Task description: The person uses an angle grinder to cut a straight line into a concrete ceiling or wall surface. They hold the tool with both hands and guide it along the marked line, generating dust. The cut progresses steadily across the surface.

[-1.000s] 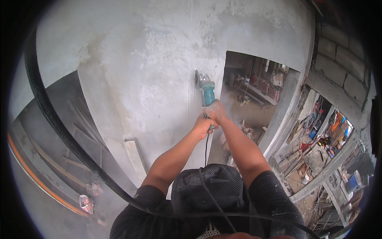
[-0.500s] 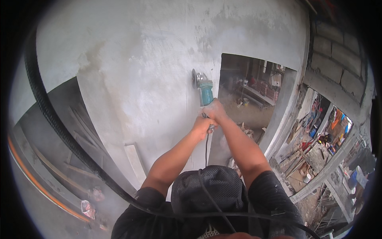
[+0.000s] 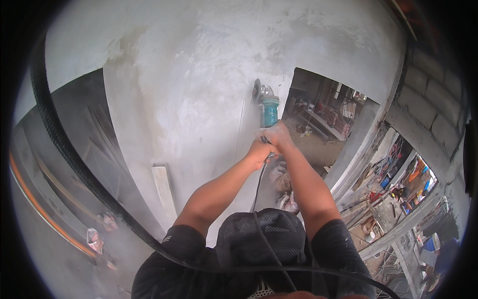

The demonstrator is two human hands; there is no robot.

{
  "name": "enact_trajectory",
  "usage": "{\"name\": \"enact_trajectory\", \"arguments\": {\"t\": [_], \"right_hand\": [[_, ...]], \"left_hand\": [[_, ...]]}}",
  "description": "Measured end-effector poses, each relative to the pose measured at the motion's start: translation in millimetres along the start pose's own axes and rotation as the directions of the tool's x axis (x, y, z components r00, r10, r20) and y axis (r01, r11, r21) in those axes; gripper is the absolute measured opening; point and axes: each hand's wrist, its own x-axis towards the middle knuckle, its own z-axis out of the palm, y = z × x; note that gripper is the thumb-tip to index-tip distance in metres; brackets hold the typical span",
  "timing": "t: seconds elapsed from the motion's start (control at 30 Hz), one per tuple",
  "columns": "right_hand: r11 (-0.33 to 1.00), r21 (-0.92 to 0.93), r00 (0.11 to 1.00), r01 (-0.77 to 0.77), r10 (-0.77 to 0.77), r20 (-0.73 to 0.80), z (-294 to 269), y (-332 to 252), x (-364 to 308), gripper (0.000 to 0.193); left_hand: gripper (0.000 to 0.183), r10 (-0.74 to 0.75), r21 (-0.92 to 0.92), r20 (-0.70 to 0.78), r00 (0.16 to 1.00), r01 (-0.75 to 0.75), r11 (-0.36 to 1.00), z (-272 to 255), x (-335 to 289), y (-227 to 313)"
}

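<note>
A teal angle grinder (image 3: 269, 113) is held upright in both hands at arm's length, its head up and its disc (image 3: 257, 90) edge-on against the grey plastered wall (image 3: 199, 114). My right hand (image 3: 279, 134) is closed round the body just below the teal housing. Lower down, my left hand (image 3: 261, 151) wraps the rear end, where the black cord (image 3: 257, 192) hangs out. A thin upright line (image 3: 239, 127) marks the wall below the disc. The fingers are partly hidden behind the tool, and whether the disc spins cannot be made out.
Right of the grinder is a window opening (image 3: 318, 124); a dark opening (image 3: 79, 124) lies left. A narrow board (image 3: 163, 187) leans on the wall. A thick black cable (image 3: 74, 159) crosses the left side. Clutter (image 3: 391, 209) lies right, beyond a concrete frame. Dust hangs low.
The view has shifted, so the wall and openings sit farther right. The grinder disc is slightly higher on the wall. Both hands keep their hold.
</note>
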Motion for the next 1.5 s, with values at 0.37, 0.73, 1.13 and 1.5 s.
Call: {"name": "enact_trajectory", "arguments": {"t": [0.37,0.73,1.13,1.5], "right_hand": [[0.999,-0.054,1.0,0.008,-0.008,0.006,2,-3,2,0.078],[0.999,-0.048,0.999,-0.014,0.016,0.031,3,-4,-1,0.077],[0.999,-0.043,0.998,0.021,-0.018,0.062,-15,-25,-15,0.072],[0.997,-0.033,0.994,0.064,-0.066,-0.09,-16,-11,-8,0.049]], "left_hand": [[0.033,-0.018,-0.024,-0.022,1.0,0.018,1.0,0,-6,7],[0.028,-0.026,-0.045,0.0,1.0,0.026,0.999,-4,-7,3],[0.028,0.044,-0.042,-0.006,0.999,-0.045,0.998,7,-12,18],[0.026,0.018,-0.048,-0.01,1.0,-0.018,0.999,15,-4,18]]}}
